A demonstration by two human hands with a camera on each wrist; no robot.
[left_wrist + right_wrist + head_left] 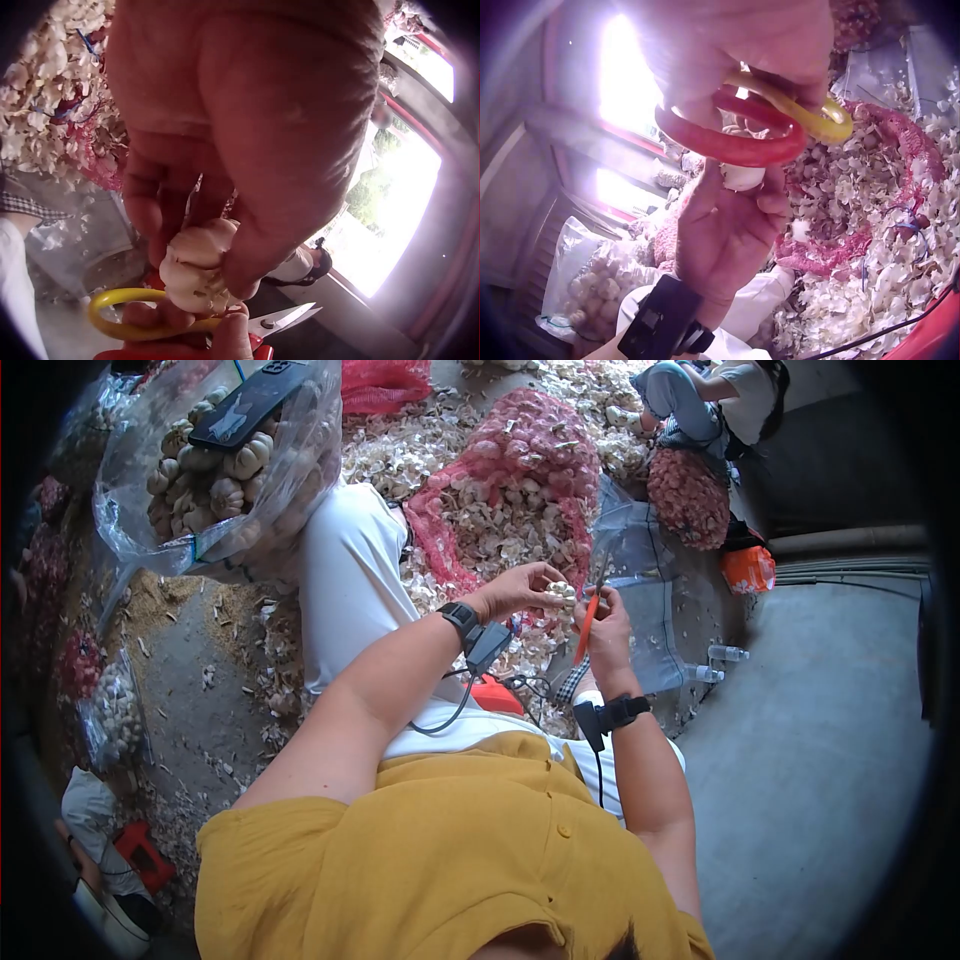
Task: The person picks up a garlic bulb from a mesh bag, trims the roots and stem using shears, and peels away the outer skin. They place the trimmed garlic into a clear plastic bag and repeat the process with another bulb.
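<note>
My left hand (515, 590) pinches a whitish garlic bulb (191, 274) between thumb and fingers. A pair of scissors (742, 154), one handle loop red and the other yellow, is in my right hand (608, 628), fingers curled about the loops. In the left wrist view the short metal blades (285, 320) stand apart, pointing away from the bulb. Right-hand fingertips (231, 334) come right up to the bulb's underside. Both hands meet in front of my knees, over a red mesh sack (440, 540) full of garlic skins; the right wrist view shows the bulb partly hidden behind the handles.
A clear plastic bag (125, 520) of garlic bulbs stands at the left, a phone (250, 405) lying on top. Loose skins (390, 450) cover the floor ahead. Plastic bottles (705, 673) lie at the right. Another person (700, 405) sits at the far right beside a full mesh sack (688, 498).
</note>
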